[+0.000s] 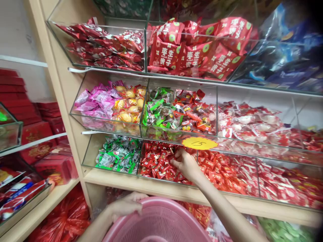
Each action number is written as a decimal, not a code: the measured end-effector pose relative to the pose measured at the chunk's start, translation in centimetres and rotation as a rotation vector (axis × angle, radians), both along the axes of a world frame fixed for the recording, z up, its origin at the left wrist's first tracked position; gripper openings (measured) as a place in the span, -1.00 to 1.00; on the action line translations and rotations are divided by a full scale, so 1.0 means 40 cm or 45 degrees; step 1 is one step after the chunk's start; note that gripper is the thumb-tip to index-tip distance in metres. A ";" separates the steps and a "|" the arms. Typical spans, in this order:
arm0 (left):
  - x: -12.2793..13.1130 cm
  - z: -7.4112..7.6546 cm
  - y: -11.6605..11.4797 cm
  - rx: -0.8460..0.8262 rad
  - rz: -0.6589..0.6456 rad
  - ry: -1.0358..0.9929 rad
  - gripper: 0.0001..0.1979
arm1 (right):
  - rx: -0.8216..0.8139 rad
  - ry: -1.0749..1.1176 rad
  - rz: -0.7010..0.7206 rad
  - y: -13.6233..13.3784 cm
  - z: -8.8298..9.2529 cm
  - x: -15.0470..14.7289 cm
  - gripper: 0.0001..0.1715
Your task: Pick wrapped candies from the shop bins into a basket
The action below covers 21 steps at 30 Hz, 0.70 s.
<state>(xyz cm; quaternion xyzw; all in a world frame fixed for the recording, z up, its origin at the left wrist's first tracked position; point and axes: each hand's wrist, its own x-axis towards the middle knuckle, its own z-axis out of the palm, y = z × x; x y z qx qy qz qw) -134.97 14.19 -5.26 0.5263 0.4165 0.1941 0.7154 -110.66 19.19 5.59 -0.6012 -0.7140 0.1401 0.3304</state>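
Note:
My left hand (pixel 126 205) grips the rim of a round pink plastic basket (pixel 161 220), which has perforated sides and shows no contents in its visible part. Over the lowest row of clear bins, my right hand (pixel 187 164) reaches into the one with small red-wrapped candies (pixel 158 161). Its fingers are curled with thumb and fingertips close together near the candies; what lies between them is hidden. Left of that bin are green-and-silver wrapped candies (pixel 119 154). On its right are orange-red wrapped candies (pixel 219 171).
A yellow price tag (pixel 200 143) marked 15 hangs just above my right hand. Upper bins hold pink packets (pixel 97 101), green-wrapped sweets (pixel 157 107) and large red packets (pixel 194 50). The wooden shelf edge (pixel 151 188) runs behind the basket. Red boxes (pixel 37 134) are stacked at left.

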 end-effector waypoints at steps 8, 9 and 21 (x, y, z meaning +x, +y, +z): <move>-0.047 0.006 -0.020 0.052 0.032 0.001 -0.44 | 0.120 0.049 0.018 -0.006 0.007 0.024 -0.75; -0.050 0.009 -0.023 0.052 0.030 0.005 -0.44 | 0.149 0.029 0.021 -0.011 0.015 0.026 -0.74; -0.085 0.040 -0.051 0.011 0.086 -0.050 -0.43 | 0.246 -0.307 0.645 -0.015 0.058 -0.005 -0.80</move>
